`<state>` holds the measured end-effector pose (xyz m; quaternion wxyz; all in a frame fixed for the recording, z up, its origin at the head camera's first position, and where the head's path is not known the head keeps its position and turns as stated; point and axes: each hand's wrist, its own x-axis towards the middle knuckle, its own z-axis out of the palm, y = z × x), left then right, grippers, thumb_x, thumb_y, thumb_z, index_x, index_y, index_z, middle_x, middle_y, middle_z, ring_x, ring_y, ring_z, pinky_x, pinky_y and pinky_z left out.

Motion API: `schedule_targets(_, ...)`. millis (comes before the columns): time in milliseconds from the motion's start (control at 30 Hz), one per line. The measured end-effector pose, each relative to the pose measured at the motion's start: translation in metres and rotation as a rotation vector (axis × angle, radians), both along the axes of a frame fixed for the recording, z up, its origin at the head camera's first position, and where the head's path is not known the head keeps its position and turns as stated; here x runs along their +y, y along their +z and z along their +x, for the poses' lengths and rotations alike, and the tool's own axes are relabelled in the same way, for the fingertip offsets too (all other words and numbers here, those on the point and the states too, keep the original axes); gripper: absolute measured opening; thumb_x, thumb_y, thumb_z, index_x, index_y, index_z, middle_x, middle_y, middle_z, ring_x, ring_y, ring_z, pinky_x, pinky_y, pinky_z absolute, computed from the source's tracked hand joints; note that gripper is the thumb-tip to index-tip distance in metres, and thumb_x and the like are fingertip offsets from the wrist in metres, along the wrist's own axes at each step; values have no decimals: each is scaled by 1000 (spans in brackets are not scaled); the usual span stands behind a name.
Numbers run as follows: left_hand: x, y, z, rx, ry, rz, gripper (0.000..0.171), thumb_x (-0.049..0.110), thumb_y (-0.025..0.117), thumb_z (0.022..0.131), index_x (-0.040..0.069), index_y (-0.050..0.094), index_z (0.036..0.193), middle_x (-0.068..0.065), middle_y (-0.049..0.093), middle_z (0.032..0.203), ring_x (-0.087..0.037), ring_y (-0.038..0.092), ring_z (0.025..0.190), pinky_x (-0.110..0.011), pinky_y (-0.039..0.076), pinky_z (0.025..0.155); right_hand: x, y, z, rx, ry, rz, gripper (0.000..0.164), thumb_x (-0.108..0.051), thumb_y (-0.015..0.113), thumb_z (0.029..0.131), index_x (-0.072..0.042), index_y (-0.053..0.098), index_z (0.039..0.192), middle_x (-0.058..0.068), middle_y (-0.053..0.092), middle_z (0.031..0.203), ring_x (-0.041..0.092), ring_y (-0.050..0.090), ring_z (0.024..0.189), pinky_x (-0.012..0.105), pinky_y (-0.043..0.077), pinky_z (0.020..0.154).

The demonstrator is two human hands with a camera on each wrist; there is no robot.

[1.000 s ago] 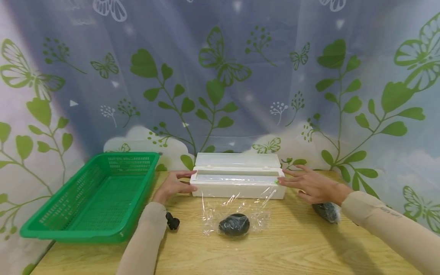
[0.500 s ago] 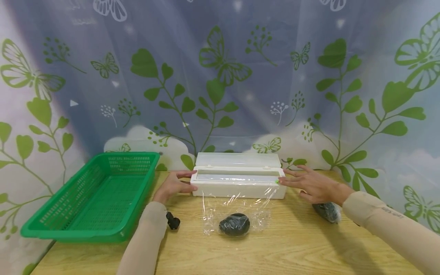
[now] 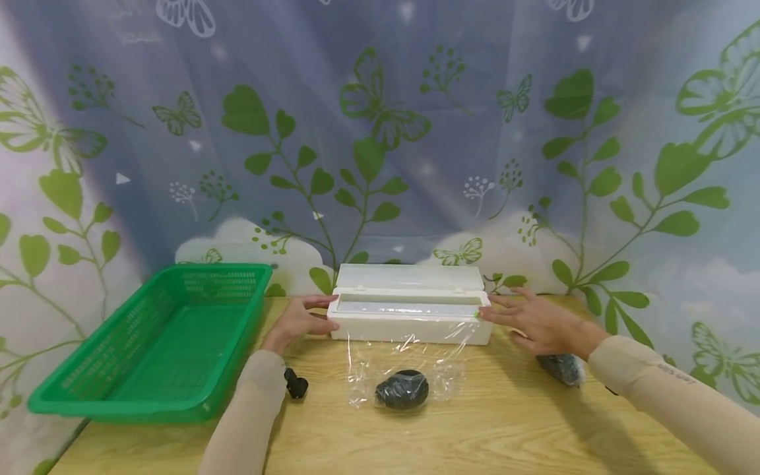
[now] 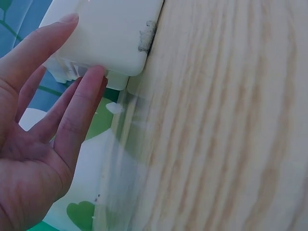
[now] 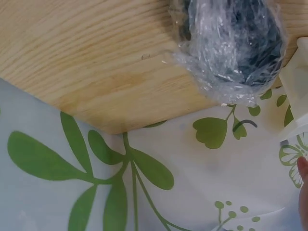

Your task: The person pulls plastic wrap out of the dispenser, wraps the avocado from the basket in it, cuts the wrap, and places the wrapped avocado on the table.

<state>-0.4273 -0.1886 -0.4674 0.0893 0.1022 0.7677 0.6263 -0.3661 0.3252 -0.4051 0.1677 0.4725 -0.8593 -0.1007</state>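
A white cling film dispenser (image 3: 410, 330) stands at the back of the table with its lid (image 3: 410, 276) tipped back. My left hand (image 3: 295, 324) rests on its left end, thumb at the front corner and fingers behind. In the left wrist view, the left hand's (image 4: 48, 130) fingers are fairly straight against that end. My right hand (image 3: 543, 323) touches the right end with extended fingers, by a small green piece (image 3: 477, 315). Clear film (image 3: 380, 359) hangs from the dispenser's front onto the table, over a rounded black object (image 3: 402, 389).
A green plastic basket (image 3: 237, 369) stands at the left. A small black object (image 3: 295, 384) lies beside the left sleeve. Beneath the right wrist lies a dark, film-wrapped bundle (image 5: 236, 53). A patterned cloth (image 3: 386, 198) hangs behind the wooden table (image 3: 475, 429).
Both hands keep their places on the dispenser. The whole head view has shifted slightly; the film and the black object lie as before.
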Motion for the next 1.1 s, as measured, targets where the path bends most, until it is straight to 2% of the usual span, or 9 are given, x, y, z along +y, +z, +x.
schedule_targets(200,-2,1,1,7,-13,-9,70,-2,86,79,4,59,144,-28,59,140,-20,75,93,-36,65,81,-9,8,-4,-2,-39,70,57,-11,61,91,-13,56,148,7,63,146,36,56,139,67,37,115)
schedule_targets(400,1,1,1,23,-13,-43,68,3,88,78,9,64,141,-24,62,137,-19,74,91,-34,64,82,-8,12,-5,18,-42,108,59,-7,58,86,-15,60,144,2,67,142,36,56,139,67,40,113)
schedule_targets(667,3,7,1,54,-6,-116,67,9,91,78,14,66,139,-24,58,141,-18,73,93,-32,63,83,4,11,2,85,-15,49,58,-5,63,82,-13,65,140,2,70,137,35,59,134,65,46,105)
schedule_targets(900,-3,10,2,48,-44,-94,67,6,88,80,10,63,142,-28,53,145,-22,75,94,-37,64,86,4,4,1,90,-13,16,58,-13,68,84,-14,63,142,5,67,141,34,60,135,64,46,106)
schedule_targets(1100,-5,8,2,64,-27,-101,66,5,88,79,10,64,141,-28,57,143,-23,76,96,-35,65,83,2,-1,0,79,5,-23,54,-18,74,85,-12,65,139,7,69,139,37,60,133,64,47,103)
